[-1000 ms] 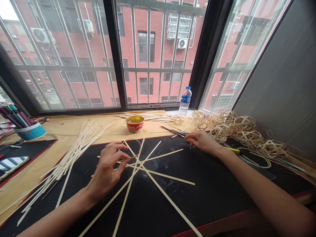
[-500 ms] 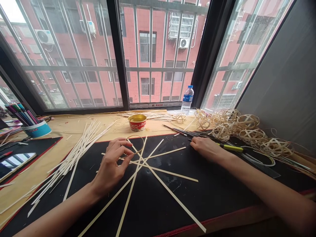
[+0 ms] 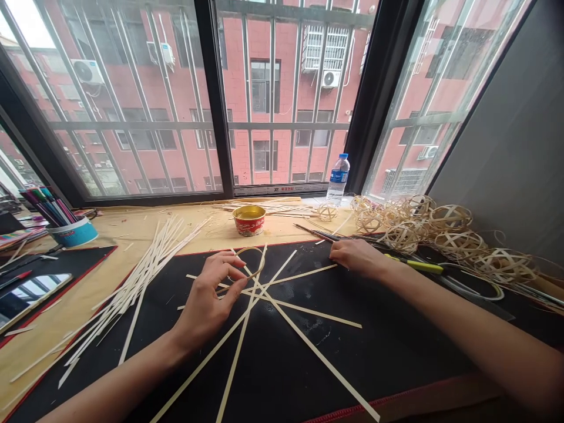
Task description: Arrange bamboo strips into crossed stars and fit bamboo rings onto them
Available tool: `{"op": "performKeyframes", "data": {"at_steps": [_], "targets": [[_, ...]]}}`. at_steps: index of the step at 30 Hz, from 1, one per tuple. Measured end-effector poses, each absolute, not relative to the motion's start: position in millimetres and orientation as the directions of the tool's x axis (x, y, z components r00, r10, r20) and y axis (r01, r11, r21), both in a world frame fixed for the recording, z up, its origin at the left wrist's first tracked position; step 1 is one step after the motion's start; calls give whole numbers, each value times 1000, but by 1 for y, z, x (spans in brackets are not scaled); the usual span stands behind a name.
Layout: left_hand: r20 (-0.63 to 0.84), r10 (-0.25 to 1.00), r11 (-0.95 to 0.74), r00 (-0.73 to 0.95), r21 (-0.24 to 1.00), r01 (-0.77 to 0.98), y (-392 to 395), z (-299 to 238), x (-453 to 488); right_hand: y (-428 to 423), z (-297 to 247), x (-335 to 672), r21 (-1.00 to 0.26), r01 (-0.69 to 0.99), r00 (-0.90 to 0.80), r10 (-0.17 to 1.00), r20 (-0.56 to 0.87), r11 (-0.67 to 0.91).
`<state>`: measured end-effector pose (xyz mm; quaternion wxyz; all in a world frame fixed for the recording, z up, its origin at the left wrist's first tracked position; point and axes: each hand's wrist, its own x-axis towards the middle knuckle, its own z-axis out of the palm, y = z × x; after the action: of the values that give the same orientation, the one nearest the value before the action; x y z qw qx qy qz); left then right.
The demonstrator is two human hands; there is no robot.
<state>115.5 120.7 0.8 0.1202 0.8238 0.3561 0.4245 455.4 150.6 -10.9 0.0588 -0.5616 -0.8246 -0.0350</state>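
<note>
A thin bamboo ring (image 3: pixel 252 249) is pinched between the thumb and fingers of my left hand (image 3: pixel 215 288). The ring stands tilted above the crossing of several pale bamboo strips (image 3: pixel 315 314), which fan out like a star on the black mat (image 3: pixel 282 376). My right hand (image 3: pixel 352 257) is at the mat's far right, its fingers curled down near the tip of one strip and beside some dark slender tools (image 3: pixel 308 231). What those fingers hold, if anything, is hidden.
Loose bamboo strips (image 3: pixel 141 267) lie at left. A red tin (image 3: pixel 249 222) and water bottle (image 3: pixel 337 179) stand near the window. Woven bamboo balls (image 3: pixel 458 241) and yellow-green handled pliers (image 3: pixel 423 266) are at right. A pen cup (image 3: pixel 74 231) and mirror (image 3: pixel 35 298) sit far left.
My right hand has moved a little left, away from the tools, toward the tip of a strip. My left hand still pinches the ring. The whole view has shifted slightly.
</note>
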Motion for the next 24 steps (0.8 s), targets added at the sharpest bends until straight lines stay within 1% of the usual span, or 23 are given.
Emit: {"op": "performKeyframes", "data": {"at_steps": [2,5,6,8,9,10,11,12,15,18,21,24], "targets": [[599,704,-706,382,529,470,120,0,116,148,-17,459,-96,928,-334,919,208,359],[562,749,-660,352,582,475,119,0,117,149,-15,460,-268,904,-240,913,330,334],[548,767,-639,333,602,480,118,0,118,150,-11,455,-321,888,-206,908,365,330],[522,801,-595,294,638,488,119,0,117,150,2,434,-466,810,-145,892,429,356],[513,814,-577,272,655,488,120,0,116,149,9,418,-554,736,-113,877,468,390],[505,827,-558,250,673,486,122,-1,115,147,17,400,-745,503,-33,871,491,439],[495,839,-538,225,692,481,124,-1,113,144,24,381,-845,288,-21,885,465,450],[489,850,-519,197,712,472,125,-2,112,141,30,362,-892,152,-61,904,422,426],[494,861,-493,120,751,439,128,-2,108,130,35,319,-960,-53,-198,939,281,276],[555,826,-539,94,732,418,124,1,108,123,23,302,-973,-206,-287,945,157,99],[636,757,-634,150,659,405,116,4,113,119,8,301,-954,-295,-374,926,60,-57],[662,716,-685,222,603,410,111,6,116,118,0,302,-940,-325,-378,925,32,-100]]}}
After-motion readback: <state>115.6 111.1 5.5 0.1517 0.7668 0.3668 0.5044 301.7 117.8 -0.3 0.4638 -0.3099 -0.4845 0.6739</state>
